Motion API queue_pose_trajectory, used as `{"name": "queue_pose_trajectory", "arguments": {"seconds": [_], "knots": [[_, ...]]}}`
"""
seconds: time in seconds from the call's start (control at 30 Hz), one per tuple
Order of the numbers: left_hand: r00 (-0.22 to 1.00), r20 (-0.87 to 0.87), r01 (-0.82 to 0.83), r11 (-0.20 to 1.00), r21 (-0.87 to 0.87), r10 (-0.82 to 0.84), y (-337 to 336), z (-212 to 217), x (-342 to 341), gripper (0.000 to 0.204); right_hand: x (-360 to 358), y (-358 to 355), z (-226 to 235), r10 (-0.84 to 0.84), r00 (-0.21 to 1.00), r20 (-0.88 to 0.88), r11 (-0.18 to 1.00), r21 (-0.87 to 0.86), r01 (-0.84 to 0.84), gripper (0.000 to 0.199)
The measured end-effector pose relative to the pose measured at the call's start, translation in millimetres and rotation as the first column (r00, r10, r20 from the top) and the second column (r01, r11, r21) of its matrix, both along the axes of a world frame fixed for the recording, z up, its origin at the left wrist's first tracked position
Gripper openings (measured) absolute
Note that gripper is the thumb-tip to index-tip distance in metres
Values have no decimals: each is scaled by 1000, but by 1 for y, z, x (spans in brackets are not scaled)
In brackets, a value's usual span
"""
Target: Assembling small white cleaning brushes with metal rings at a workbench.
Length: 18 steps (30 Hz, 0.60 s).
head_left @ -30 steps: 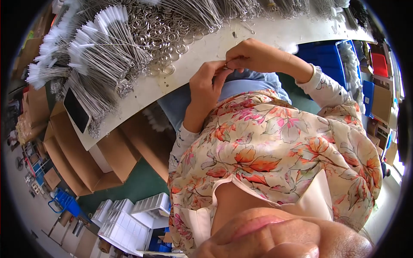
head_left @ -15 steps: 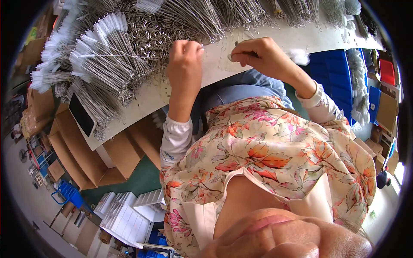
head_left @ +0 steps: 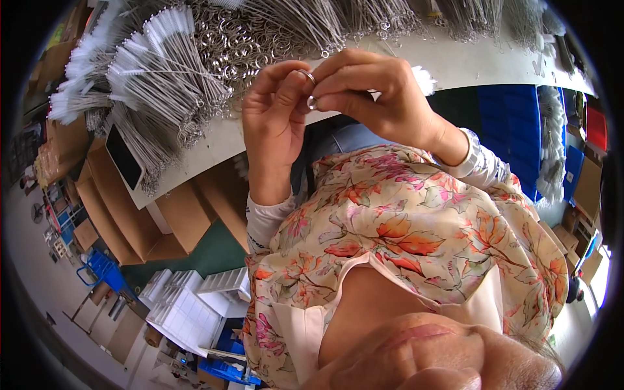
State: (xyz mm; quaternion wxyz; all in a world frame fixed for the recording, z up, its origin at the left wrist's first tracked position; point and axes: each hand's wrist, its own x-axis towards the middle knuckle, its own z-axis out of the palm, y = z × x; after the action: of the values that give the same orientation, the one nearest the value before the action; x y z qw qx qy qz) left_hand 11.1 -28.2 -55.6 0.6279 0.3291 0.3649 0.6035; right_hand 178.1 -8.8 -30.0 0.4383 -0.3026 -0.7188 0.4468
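Note:
Between the thumb and fingertips of my left hand [head_left: 273, 114] is a split metal ring [head_left: 307, 77]. My right hand [head_left: 390, 94] is closed around a wire brush, whose white bristle end [head_left: 424, 80] sticks out past the back of the hand. A small shiny loop [head_left: 312, 102] shows at my right thumb tip, close to the ring. The two hands meet above the table's near edge, fingertips almost touching. My right fingers hide most of the brush's wire stem. A heap of loose metal rings [head_left: 237, 45] lies on the table beyond my left hand.
Bundles of white-bristled wire brushes [head_left: 156, 78] cover the white table's [head_left: 448, 62] left side and far edge. A dark phone-like slab [head_left: 123, 157] rests at the left corner. Open cardboard boxes [head_left: 130, 214] stand below, and blue bins [head_left: 510, 130] are at the right.
My hands, apart before, have come together. The left has turned palm-up with the ring showing at its fingertips; the right has moved left with the brush.

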Motion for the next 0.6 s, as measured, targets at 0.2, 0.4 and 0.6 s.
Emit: {"name": "queue_pose_trajectory", "arguments": {"seconds": [0.2,0.4,0.6], "knots": [[975,171,146,989,-16,-141,-3,10,-5,15,-3,-4,-2,63,992,-109,996,-51,-69,10],[797,-544,27,883,469,265,-8,20,-4,18,1,-6,12,130,988,-88,973,-180,-144,10],[956,125,261,965,37,-264,-10,23,-25,15,1,3,3,-99,970,221,704,704,-89,28]]}}
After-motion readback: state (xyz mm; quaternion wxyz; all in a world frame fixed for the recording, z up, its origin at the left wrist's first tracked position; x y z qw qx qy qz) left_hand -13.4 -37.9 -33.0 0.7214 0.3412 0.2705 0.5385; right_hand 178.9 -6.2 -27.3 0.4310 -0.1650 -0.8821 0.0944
